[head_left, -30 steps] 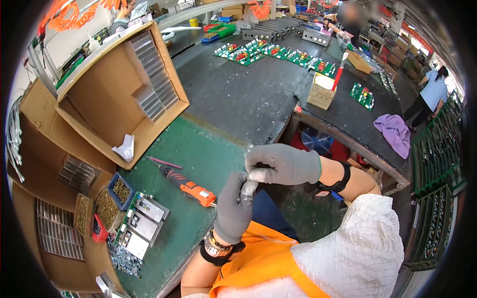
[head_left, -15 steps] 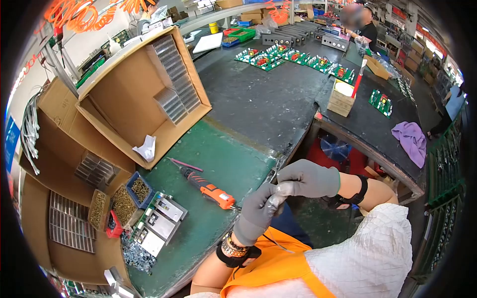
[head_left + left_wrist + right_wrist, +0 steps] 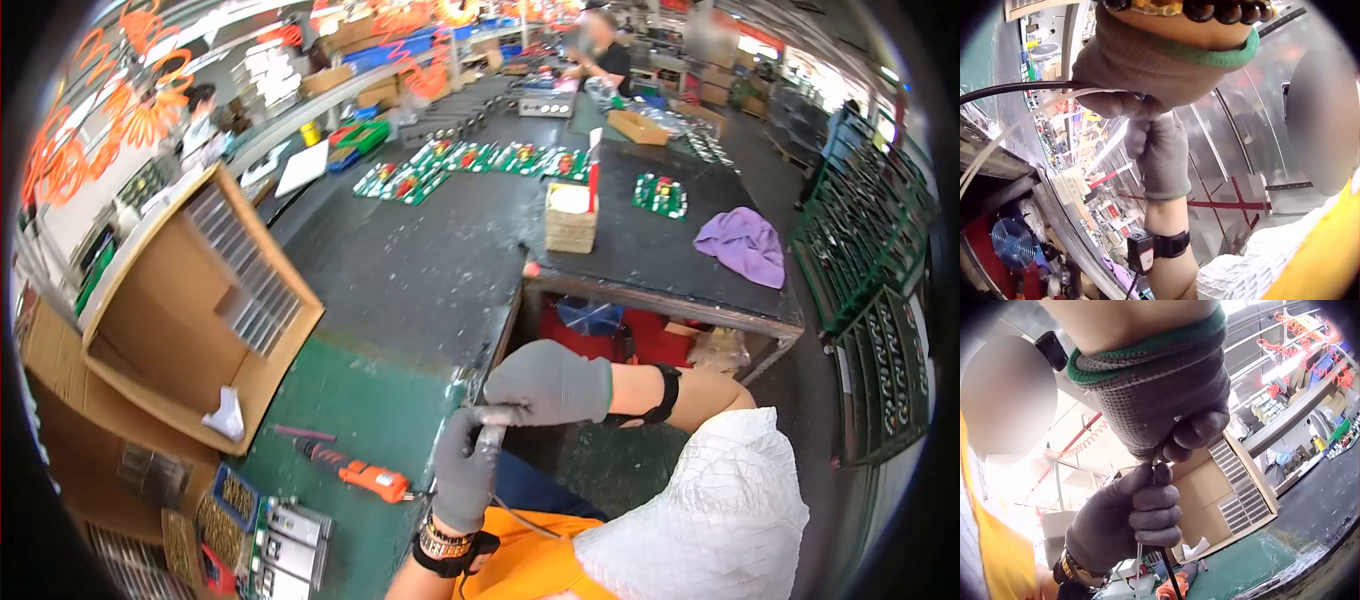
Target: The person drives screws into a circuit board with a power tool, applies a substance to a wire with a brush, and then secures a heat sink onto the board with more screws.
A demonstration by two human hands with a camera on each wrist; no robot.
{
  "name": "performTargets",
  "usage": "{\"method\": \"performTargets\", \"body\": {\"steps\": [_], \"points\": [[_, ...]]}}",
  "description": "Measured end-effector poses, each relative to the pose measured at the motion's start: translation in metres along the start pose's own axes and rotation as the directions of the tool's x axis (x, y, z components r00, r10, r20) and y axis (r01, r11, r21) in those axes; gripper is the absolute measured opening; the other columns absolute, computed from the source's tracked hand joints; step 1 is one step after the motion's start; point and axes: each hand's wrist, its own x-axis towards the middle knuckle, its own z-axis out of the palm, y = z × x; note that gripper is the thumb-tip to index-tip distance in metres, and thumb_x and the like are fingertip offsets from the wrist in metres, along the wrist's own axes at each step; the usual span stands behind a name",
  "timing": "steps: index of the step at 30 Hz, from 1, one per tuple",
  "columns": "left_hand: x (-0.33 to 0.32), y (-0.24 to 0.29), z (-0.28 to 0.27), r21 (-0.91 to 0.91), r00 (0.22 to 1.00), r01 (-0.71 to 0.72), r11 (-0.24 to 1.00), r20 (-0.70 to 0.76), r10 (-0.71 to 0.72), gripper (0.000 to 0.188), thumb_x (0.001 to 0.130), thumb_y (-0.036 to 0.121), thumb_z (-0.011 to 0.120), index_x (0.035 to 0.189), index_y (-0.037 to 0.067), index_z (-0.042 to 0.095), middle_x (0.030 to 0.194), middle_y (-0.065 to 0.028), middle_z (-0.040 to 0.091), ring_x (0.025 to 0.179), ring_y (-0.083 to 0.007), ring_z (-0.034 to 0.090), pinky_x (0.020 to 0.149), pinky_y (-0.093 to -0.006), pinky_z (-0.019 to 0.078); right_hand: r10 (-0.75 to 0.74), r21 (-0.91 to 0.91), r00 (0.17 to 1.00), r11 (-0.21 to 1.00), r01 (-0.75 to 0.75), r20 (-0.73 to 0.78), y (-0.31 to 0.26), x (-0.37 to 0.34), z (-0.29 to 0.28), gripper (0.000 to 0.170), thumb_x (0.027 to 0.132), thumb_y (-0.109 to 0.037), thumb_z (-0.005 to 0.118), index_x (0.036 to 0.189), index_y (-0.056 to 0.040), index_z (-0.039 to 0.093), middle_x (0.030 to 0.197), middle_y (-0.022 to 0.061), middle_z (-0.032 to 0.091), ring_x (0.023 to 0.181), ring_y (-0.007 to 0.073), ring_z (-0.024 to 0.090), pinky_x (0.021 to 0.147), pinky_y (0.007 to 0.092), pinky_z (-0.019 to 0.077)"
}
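Both gloved hands meet in front of the orange apron. The left hand point(image 3: 465, 475) curls its fingers round a black cable point(image 3: 1171, 575) and thin white wires point(image 3: 1138, 569), which hang out below its fist in the right wrist view. Against its thumb side, the right hand point(image 3: 550, 385) pinches a small end with curled fingers; the gloves hide most of that end. In the left wrist view the cable point(image 3: 1016, 86) and a white wire point(image 3: 1019, 119) run off to the left. An orange and black power screwdriver point(image 3: 375, 480) lies left of the hands.
A tilted cardboard box point(image 3: 150, 345) with metal parts stands at the left, near a blue screw bin point(image 3: 235, 495). Green circuit boards point(image 3: 525, 158), a small block-shaped container point(image 3: 570, 230) and a purple cloth point(image 3: 742, 245) lie on the black bench. A person stands beyond.
The head view has tilted up and turned, so more of the room shows. Both hands stay together with their grip, now lower in view.
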Motion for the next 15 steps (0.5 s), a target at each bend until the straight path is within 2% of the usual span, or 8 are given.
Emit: {"method": "performTargets", "body": {"steps": [1,2,3,4,5,9,13,15], "points": [[0.003,0.000,0.002,0.008,1.000,0.018,1.000,0.022,-0.019,0.016,0.096,0.015,0.057,0.105,0.002,0.061,0.088,0.0009,0.059,0.075,-0.0061,0.048,0.069,-0.0214,0.0394,0.010,0.039,1.000,0.999,-0.008,-0.027,0.002,-0.006,-0.002,0.036,0.093,-0.041,0.055,0.076,-0.0097,0.063,0.070,0.0121,0.060,0.069,0.0329,0.063,0.059,0.0399,0.0487],[0.004,-0.003,0.005,0.017,0.999,0.037,0.999,0.039,-0.038,0.016,0.096,0.015,0.057,0.104,0.002,0.061,0.085,0.0011,0.059,0.073,-0.0060,0.048,0.067,-0.0211,0.0391,0.032,0.164,0.998,0.986,-0.023,-0.053,0.005,-0.012,-0.001,0.042,0.094,-0.042,0.054,0.070,-0.0072,0.056,0.066,0.0130,0.055,0.063,0.0336,0.057,0.055,0.0402,0.0445],[0.005,-0.009,0.007,-0.042,0.995,0.093,0.995,0.045,-0.091,0.017,0.096,0.016,0.058,0.102,0.001,0.062,0.083,0.0019,0.059,0.071,-0.0055,0.048,0.065,-0.0206,0.0383,0.086,0.226,0.996,0.971,-0.083,-0.001,0.007,-0.018,-0.003,0.040,0.094,-0.041,0.055,0.075,-0.0063,0.059,0.068,0.0139,0.057,0.064,0.0338,0.059,0.056,0.0395,0.0458],[0.008,-0.012,0.005,0.032,0.995,0.071,0.997,0.067,-0.073,0.019,0.096,0.018,0.059,0.101,0.000,0.064,0.079,0.0023,0.057,0.068,-0.0057,0.047,0.061,-0.0206,0.0369,0.131,0.286,0.990,0.948,-0.141,0.056,0.009,-0.022,-0.007,0.038,0.094,-0.040,0.056,0.079,-0.0053,0.061,0.070,0.0149,0.059,0.066,0.0340,0.060,0.058,0.0388,0.0470],[0.010,-0.012,0.006,0.003,0.989,0.117,0.993,0.088,-0.117,0.018,0.095,0.018,0.060,0.100,0.001,0.062,0.075,0.0024,0.055,0.067,-0.0057,0.047,0.060,-0.0217,0.0377,0.167,0.354,0.982,0.916,-0.189,0.090,0.009,-0.025,-0.012,0.038,0.094,-0.040,0.057,0.079,-0.0041,0.060,0.069,0.0157,0.058,0.065,0.0339,0.060,0.058,0.0389,0.0462],[0.018,-0.018,0.017,-0.216,0.969,0.237,0.947,0.125,-0.213,0.020,0.094,0.022,0.065,0.092,0.003,0.060,0.068,0.0035,0.050,0.060,-0.0036,0.041,0.053,-0.0209,0.0324,0.160,0.206,0.984,0.968,-0.141,-0.078,0.014,-0.037,-0.011,0.041,0.094,-0.042,0.054,0.073,-0.0062,0.056,0.069,0.0148,0.056,0.066,0.0356,0.058,0.057,0.0415,0.0452],[0.020,-0.027,0.025,-0.108,0.976,0.212,0.971,0.073,-0.205,0.021,0.094,0.022,0.064,0.093,0.002,0.060,0.069,0.0038,0.050,0.061,-0.0037,0.042,0.055,-0.0213,0.0336,0.160,0.131,0.983,0.980,-0.148,-0.088,0.025,-0.041,-0.005,0.041,0.094,-0.042,0.053,0.072,-0.0075,0.056,0.066,0.0142,0.054,0.063,0.0347,0.058,0.054,0.0403,0.0445],[0.020,-0.039,0.029,-0.009,0.993,0.119,0.993,0.001,-0.119,0.021,0.095,0.023,0.063,0.093,0.002,0.060,0.072,0.0038,0.051,0.064,-0.0041,0.042,0.057,-0.0218,0.0354,0.177,0.105,0.981,0.980,-0.169,-0.078,0.032,-0.043,-0.006,0.040,0.092,-0.040,0.056,0.069,-0.0081,0.053,0.066,0.0123,0.052,0.062,0.0330,0.056,0.052,0.0402,0.0429]]}}
